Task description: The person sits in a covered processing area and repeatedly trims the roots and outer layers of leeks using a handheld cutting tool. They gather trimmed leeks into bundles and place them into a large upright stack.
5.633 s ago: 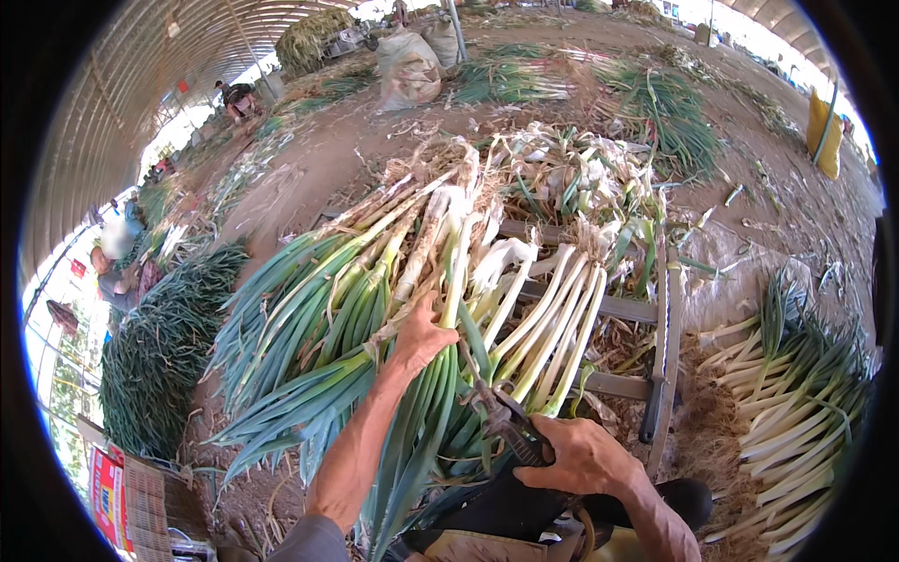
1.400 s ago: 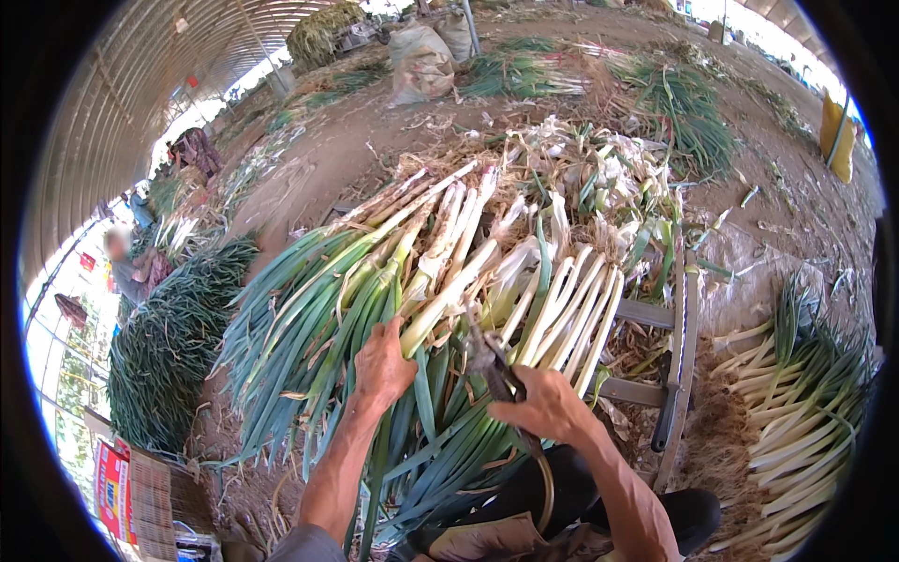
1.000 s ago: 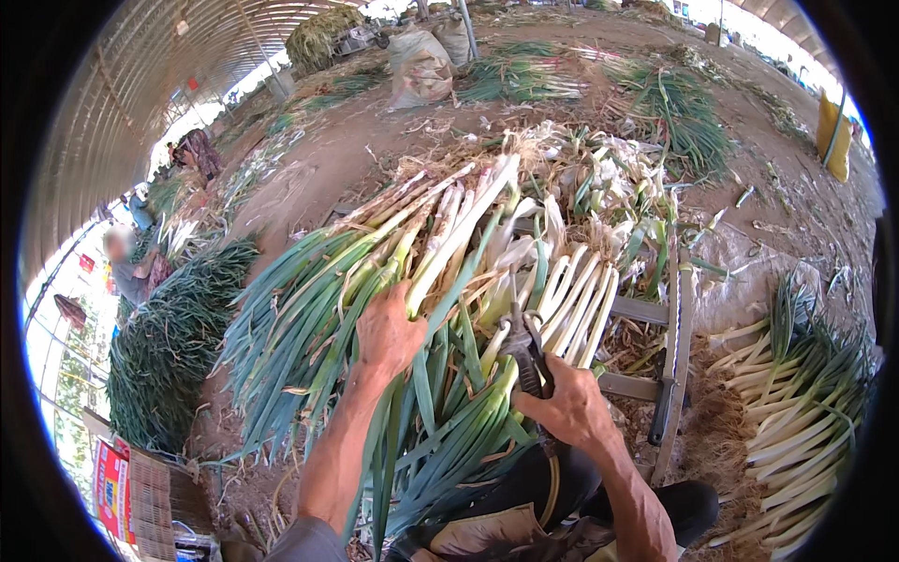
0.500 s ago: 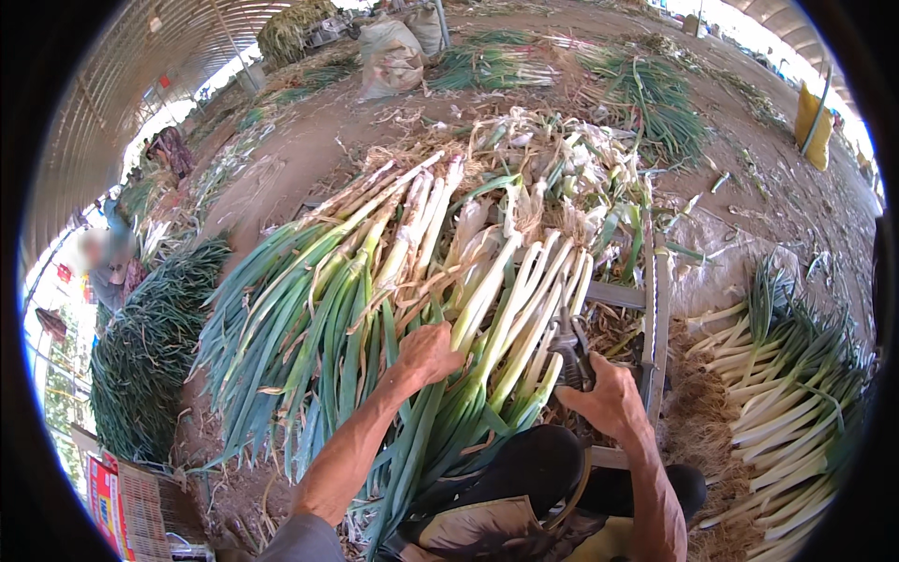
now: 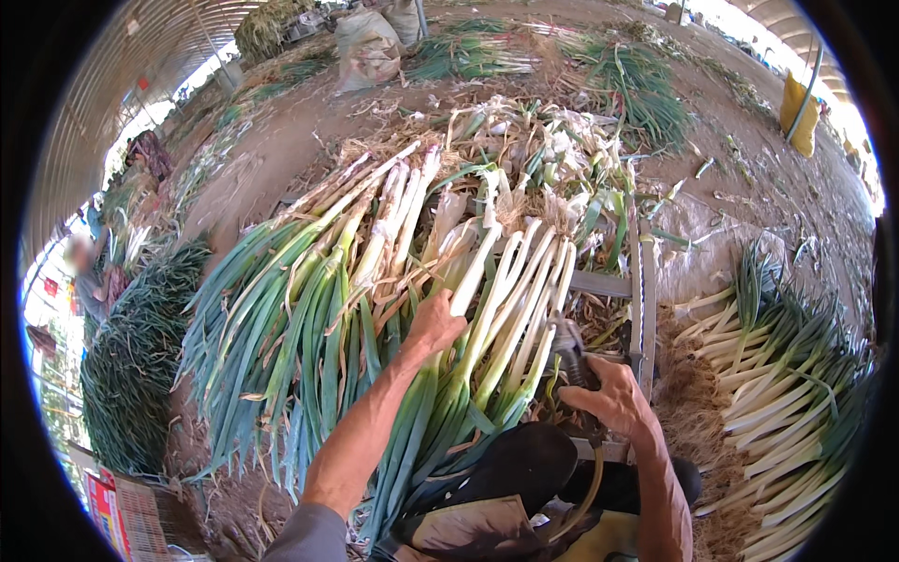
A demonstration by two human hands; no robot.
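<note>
L hand [image 5: 437,323] fingers grip leek [image 5: 479,267], now brought to 9 o'clock of white row [image 5: 531,295]; prob. +1. R hand [image 5: 611,393] fingers round hosed tool [image 5: 573,354].

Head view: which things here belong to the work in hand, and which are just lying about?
In the work:
left hand, at the leek-like stalks
right hand, gripping the handheld tool
hose

Apparently lying about:
pale sack
yellow sack
distant green heap

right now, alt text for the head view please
A person's left hand grips a leek while the right hand holds a tool with a hose. Brown-stalked leeks lie to the left, a pile of white-stalked leeks to the right.
</note>
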